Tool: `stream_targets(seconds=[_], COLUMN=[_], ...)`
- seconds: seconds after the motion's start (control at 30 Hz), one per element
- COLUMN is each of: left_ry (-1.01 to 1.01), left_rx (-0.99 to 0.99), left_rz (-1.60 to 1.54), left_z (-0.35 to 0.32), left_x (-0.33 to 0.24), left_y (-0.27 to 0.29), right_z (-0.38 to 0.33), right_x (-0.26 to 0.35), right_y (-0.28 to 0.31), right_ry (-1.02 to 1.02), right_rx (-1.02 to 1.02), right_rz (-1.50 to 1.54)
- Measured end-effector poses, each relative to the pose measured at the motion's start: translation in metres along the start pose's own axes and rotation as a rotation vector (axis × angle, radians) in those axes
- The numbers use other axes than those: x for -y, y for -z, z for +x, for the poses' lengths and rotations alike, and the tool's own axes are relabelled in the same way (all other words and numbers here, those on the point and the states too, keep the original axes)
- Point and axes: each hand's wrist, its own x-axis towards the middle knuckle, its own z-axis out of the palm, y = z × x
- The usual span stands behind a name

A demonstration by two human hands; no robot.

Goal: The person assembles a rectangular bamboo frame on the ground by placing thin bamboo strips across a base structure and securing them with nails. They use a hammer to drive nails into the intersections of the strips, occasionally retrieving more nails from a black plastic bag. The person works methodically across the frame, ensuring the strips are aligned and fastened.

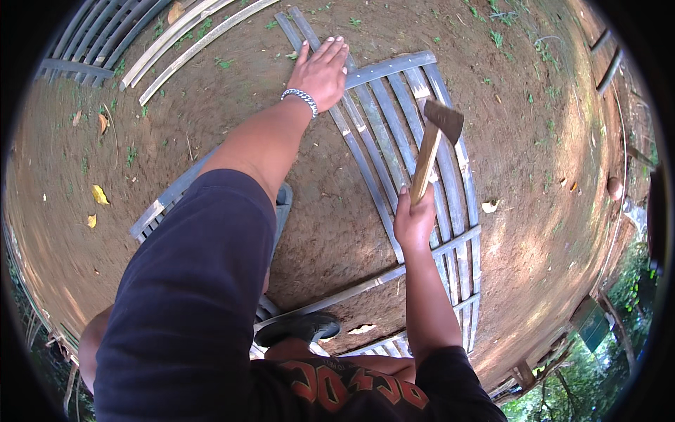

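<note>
Far left of my view, 2 yellow leaves (99, 194) lie on the bare dirt ground (316, 211), well apart from either hand. Up top, loose pale bamboo strips (190, 39) lie beyond the left fingers.

Now the left hand (322, 70): it's stretched forward, palm down, fingers (330, 48) open and flat, pressing on the top of the bamboo slat panel (394, 141) where the grey crosspiece (390, 68) meets the long slats. A silver chain bracelet (301, 98) sits at the wrist.

Just below that arm I see a dark sandal (299, 327) planted on the lower crosspiece of the panel.

Moving right, the right hand (415, 218) is closed in a fist around the wooden handle (425, 158) of a hatchet (436, 137). The rusty head (444, 119) sits above those fingers, poised over the slats; I can't tell if it touches them. The panel runs under both hands.

Right of the fingers, a dry leaf (490, 206) lies near the panel's edge, and a brown rounded object (615, 188) lies further out.
</note>
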Motion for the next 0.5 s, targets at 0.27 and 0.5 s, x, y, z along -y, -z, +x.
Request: stream_targets(seconds=[0.27,0.5], left_ry=[0.130,0.170], left_rx=[-0.103,-0.235], left_rz=[-0.020,-0.191], left_z=[-0.016,-0.058], left_x=[0.005,0.010], left_y=[0.010,0.017], right_z=[-0.113,-0.197], right_x=[-0.048,-0.128], right_y=[0.020,0.110], right_ry=[-0.142,-0.316], right_rx=[-0.118,0.313], right_rz=[0.153,-0.184])
